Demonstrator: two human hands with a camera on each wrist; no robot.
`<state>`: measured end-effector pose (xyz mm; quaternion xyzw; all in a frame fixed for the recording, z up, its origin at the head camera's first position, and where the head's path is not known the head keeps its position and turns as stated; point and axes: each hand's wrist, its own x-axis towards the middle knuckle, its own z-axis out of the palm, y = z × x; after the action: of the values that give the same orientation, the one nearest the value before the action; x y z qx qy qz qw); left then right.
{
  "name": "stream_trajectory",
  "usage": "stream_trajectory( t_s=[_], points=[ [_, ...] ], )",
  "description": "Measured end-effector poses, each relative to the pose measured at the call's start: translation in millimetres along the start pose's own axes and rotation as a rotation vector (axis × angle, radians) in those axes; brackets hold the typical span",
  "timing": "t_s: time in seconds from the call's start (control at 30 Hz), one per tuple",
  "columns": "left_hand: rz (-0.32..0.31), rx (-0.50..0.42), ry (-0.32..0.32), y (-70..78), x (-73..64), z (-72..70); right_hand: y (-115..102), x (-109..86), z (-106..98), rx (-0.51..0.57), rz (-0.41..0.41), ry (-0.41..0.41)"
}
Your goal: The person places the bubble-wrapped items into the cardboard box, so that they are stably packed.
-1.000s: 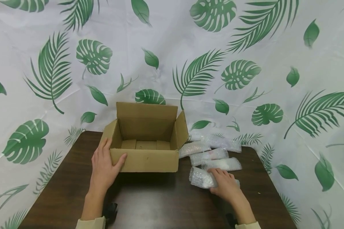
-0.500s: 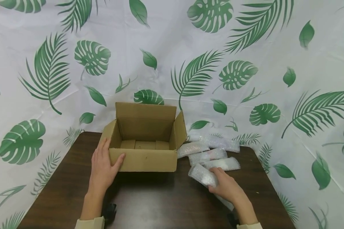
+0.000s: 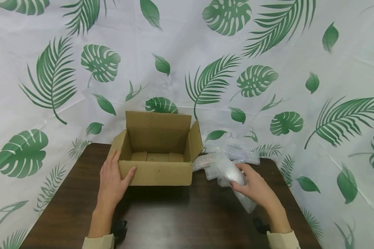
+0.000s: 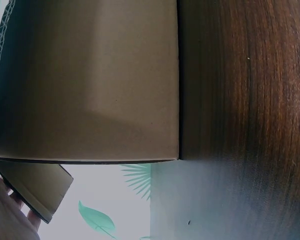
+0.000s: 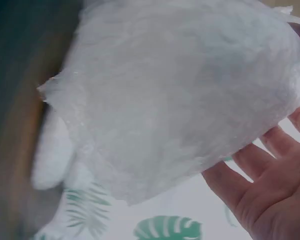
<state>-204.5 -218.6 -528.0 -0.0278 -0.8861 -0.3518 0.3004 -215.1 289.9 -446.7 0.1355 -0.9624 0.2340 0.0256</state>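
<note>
An open cardboard box (image 3: 160,174) stands on the table with its flaps spread. My left hand (image 3: 110,183) grips its near left corner, thumb over the front flap and fingers on the left flap. The left wrist view shows the box side (image 4: 130,75) close up, with part of that hand (image 4: 10,215) at the flap. To the right, my right hand (image 3: 254,183) holds a bubble-wrapped package (image 3: 230,169), tilted and raised above other wrapped packages. This package (image 5: 175,100) fills most of the right wrist view, fingers (image 5: 255,160) along its edge; its contents are unclear.
Several more bubble-wrapped packages (image 3: 243,155) lie at the back right of the dark wooden table (image 3: 174,214), close to the box's right side. A white leaf-print sheet (image 3: 174,45) hangs behind the table.
My right hand has lifted the nearest wrapped package off the table and moved it up and away from me, turning it more upright. The left hand and box stay put.
</note>
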Motion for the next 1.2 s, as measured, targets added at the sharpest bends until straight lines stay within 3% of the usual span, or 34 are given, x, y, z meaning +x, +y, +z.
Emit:
stream_trajectory(
  t_s=[0.5,0.67,0.97,1.1,1.2],
  points=[
    [-0.016,-0.005,-0.014,0.6,-0.7,0.9,-56.9,39.2,-64.7,-0.089,-0.228,0.287],
    [-0.015,0.009,-0.008,-1.0,-0.7,1.3,-82.1,57.3,-81.2,-0.123,-0.298,0.328],
    [-0.009,0.014,-0.005,-1.3,0.4,-1.8,-152.0,92.8,-92.5,-0.324,-0.5,0.282],
    [-0.007,0.013,-0.013,-0.8,0.0,-3.8,-184.8,105.4,-96.9,-0.381,-0.504,0.217],
    [-0.014,0.018,-0.022,-1.4,1.6,-6.4,-212.4,115.2,-99.4,-0.405,-0.488,0.123]
  ],
)
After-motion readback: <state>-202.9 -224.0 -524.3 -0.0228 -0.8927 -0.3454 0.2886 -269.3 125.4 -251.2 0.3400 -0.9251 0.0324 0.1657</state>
